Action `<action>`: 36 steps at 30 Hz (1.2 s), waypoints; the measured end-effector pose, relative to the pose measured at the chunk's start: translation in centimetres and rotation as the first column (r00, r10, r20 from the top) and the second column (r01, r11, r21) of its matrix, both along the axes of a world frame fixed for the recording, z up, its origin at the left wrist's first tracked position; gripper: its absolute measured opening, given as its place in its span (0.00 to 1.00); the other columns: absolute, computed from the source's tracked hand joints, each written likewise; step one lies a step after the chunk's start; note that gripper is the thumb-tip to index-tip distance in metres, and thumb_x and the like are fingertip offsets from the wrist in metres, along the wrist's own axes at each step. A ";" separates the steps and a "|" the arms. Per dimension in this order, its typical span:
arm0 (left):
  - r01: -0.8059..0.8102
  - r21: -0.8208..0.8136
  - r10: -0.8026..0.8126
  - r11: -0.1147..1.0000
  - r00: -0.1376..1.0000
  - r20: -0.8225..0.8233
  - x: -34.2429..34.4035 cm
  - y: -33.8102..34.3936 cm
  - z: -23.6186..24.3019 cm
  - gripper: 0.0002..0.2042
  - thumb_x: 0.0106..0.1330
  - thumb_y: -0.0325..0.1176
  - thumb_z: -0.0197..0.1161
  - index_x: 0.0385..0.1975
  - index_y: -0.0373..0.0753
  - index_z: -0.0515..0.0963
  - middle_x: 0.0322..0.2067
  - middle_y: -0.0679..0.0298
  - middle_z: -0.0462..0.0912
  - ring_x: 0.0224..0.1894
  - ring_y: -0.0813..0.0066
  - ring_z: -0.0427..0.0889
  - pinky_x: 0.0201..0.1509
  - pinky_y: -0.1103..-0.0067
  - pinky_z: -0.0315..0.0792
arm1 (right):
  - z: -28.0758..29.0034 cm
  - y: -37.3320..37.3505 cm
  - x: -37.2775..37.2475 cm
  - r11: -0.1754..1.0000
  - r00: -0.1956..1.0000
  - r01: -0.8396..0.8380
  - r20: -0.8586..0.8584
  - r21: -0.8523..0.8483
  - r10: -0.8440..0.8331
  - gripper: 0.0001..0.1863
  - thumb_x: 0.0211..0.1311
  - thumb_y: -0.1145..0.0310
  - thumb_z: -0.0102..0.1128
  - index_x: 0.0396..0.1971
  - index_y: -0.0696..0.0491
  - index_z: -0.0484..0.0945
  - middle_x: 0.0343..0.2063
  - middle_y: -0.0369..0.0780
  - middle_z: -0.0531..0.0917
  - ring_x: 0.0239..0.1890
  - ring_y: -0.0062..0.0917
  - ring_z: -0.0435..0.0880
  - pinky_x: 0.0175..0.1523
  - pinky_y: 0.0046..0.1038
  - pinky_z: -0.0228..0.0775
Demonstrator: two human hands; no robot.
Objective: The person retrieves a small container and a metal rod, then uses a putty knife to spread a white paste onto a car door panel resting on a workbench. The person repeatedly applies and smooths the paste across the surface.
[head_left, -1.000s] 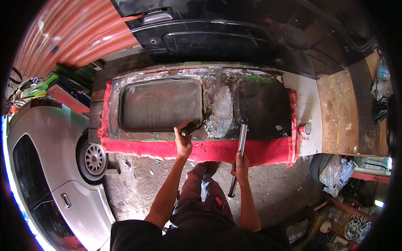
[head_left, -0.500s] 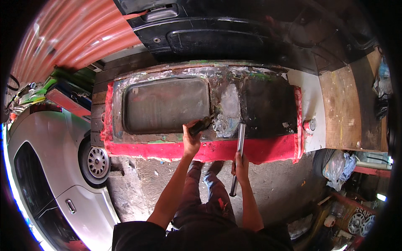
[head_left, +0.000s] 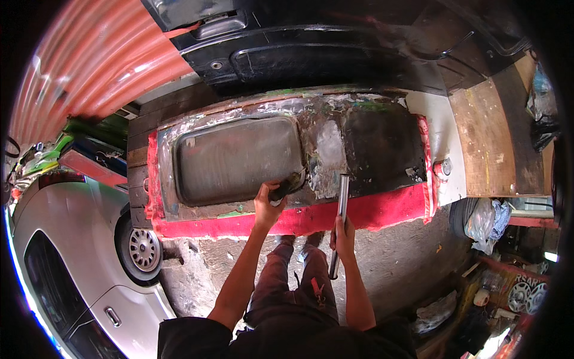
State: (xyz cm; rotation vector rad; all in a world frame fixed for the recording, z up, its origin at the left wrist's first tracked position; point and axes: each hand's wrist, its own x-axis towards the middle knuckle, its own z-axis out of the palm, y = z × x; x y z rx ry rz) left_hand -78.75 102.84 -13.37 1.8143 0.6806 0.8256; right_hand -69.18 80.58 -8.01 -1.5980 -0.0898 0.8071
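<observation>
A worn, patchily painted metal vehicle panel (head_left: 325, 149) with a recessed rectangle (head_left: 239, 158) at its left lies on a red cloth (head_left: 287, 222). My left hand (head_left: 268, 203) is closed around a dark tool (head_left: 284, 187), whose thin end points at the lower right corner of the recess; I cannot make out its exact kind. In my right hand (head_left: 342, 238), closed too, is a shiny metal tube (head_left: 343, 200). It stands nearly upright in the view, with its top end over the panel's near edge and its lower end below my fist.
A silver car (head_left: 72, 257) stands at the left. Behind the panel is a large black vehicle door (head_left: 311, 60), beside red corrugated sheeting (head_left: 107, 54). A can (head_left: 443, 167) sits to the right near wooden boards (head_left: 484, 137). Plastic bags (head_left: 480, 224) hang at the right.
My left hand and its tool have shifted slightly down and left along the recess edge. My right hand still grips the tube in nearly the same place. The whole view has tilted a little.
</observation>
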 end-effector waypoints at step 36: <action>0.326 -0.548 -0.485 0.770 0.858 -0.171 1.3 2.1 3.2 0.16 0.65 0.28 0.63 0.42 0.39 0.60 0.31 0.64 0.70 0.30 0.76 0.72 0.35 0.77 0.71 | -0.7 -1.4 -1.6 0.996 1.000 -0.024 0.008 -0.081 0.025 0.16 0.71 0.53 0.51 0.32 0.51 0.70 0.10 0.28 0.66 0.10 0.10 0.64 0.14 0.18 0.54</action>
